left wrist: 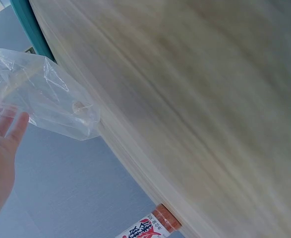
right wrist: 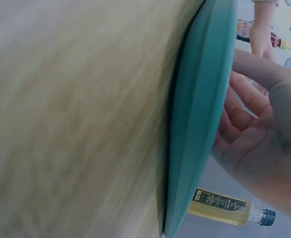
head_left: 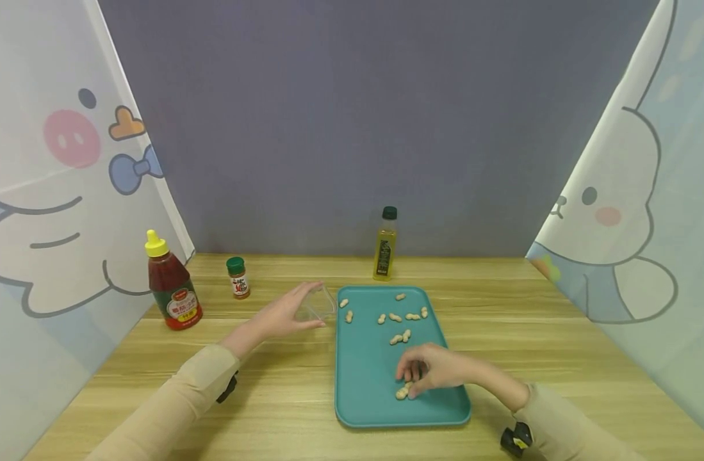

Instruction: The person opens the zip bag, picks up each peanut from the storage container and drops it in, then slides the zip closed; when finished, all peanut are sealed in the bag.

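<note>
Head view: a peanut [head_left: 401,394] lies on the tray's [head_left: 363,384] near end, against the thumb of the right hand [head_left: 435,368], the nearer one; whether it is pinched, I cannot tell. Farther off, leftward, the left hand [head_left: 285,315] holds a clear bag [head_left: 319,304] beside the tray's left rim.

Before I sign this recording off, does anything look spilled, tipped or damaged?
Nothing stands out. The peanuts lie scattered on the tray, with none visible loose on the table; the red sauce bottle, spice jar and oil bottle stand upright and capped.
</note>
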Action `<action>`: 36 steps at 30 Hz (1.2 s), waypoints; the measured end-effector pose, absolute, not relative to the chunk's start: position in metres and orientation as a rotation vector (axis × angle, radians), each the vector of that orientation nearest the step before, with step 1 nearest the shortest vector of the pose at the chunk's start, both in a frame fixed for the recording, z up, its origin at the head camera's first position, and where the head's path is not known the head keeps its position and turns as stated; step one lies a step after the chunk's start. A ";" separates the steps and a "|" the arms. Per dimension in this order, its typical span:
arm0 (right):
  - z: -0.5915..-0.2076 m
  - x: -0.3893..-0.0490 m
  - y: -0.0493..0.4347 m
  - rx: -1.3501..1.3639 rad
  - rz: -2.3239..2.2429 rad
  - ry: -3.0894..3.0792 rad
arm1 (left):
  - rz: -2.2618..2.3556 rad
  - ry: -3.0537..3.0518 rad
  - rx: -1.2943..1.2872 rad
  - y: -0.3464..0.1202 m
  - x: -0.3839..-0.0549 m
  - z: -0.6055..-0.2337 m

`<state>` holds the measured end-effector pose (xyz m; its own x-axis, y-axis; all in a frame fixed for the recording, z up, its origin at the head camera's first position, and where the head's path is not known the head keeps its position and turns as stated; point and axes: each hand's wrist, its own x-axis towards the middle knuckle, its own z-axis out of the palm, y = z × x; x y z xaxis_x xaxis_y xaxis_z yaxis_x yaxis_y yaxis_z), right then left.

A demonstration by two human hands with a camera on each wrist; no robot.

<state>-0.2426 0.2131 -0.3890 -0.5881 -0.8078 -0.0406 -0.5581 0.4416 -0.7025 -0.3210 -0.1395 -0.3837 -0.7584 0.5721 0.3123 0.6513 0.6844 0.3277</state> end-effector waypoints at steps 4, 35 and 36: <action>-0.390 -0.243 0.213 -1.180 -0.908 2.343 | -0.638 -2.707 -0.999 -0.140 -0.321 -0.385; -0.360 -0.259 0.200 -1.229 -0.929 2.447 | -0.657 -2.733 -0.988 -0.139 -0.321 -0.385; -0.358 -0.260 0.198 -1.236 -0.931 2.450 | -0.656 -2.733 -0.987 -0.139 -0.321 -0.385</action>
<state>-0.2602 0.1980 -0.3580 -0.6121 -0.7880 0.0659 -0.6331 0.4384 -0.6379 -0.3212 -0.1389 -0.3852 -0.7688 0.5681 0.2936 0.6395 0.6855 0.3480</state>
